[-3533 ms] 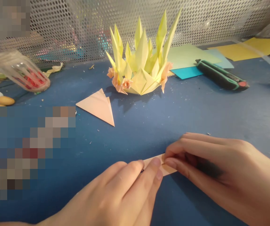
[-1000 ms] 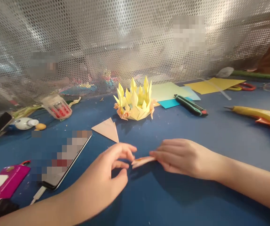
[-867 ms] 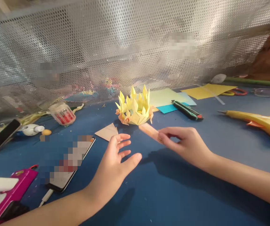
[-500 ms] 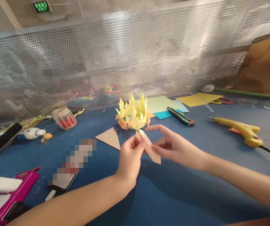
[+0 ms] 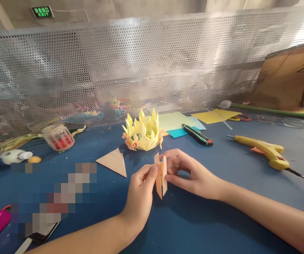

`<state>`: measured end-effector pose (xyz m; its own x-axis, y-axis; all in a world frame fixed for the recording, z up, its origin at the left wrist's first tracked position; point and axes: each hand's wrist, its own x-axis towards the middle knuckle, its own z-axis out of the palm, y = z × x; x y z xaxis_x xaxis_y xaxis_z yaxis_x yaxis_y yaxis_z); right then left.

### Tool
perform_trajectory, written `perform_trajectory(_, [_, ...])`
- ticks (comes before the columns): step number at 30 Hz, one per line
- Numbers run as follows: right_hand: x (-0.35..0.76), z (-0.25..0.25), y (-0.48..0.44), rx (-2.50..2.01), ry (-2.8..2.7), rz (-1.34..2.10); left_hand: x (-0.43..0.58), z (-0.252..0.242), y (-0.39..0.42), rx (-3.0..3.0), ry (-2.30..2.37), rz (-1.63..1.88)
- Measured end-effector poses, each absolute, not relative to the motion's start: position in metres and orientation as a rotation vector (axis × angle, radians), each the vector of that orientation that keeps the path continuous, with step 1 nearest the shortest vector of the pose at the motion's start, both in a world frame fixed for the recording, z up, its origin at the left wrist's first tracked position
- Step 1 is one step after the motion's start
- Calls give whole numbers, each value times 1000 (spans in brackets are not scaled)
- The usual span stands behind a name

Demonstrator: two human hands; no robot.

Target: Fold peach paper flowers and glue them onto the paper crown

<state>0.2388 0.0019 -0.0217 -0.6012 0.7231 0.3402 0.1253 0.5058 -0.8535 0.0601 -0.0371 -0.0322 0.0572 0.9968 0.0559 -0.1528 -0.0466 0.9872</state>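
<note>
— Peach paper, folded into a narrow piece, is standing upright above the blue tabletop, just in front of the yellow paper crown.

— Who's holding it?

— Both hands: the left hand is pinching its left edge, the right hand is pinching the right, fingers closed on the paper.

— Anything nearby?

— A peach triangle is lying to the left, a yellow glue gun well off right.

Left hand raised above blue tabletop, fingertips pinching folded paper piece; right hand opposite, fingers curled, pinching same piece.
</note>
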Motion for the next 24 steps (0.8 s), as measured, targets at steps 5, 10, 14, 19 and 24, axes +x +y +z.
perform_trajectory(5, [235,-21,-1,-599,-1954,1181,60,-29,-38,1195,953,1214])
perform_trajectory(10, [234,-19,-5,-552,-1868,1306,60,-27,-40,1258,1023,1241])
perform_trajectory(14, [232,-22,-7,-448,-1762,1460,60,-29,-42,1251,1035,1239])
perform_trajectory(19, [231,-23,-9,-449,-1738,1469,60,-28,-43,1184,1037,1238])
perform_trajectory(24, [233,-23,-10,-554,-1776,1314,61,-29,-42,1217,1062,1212])
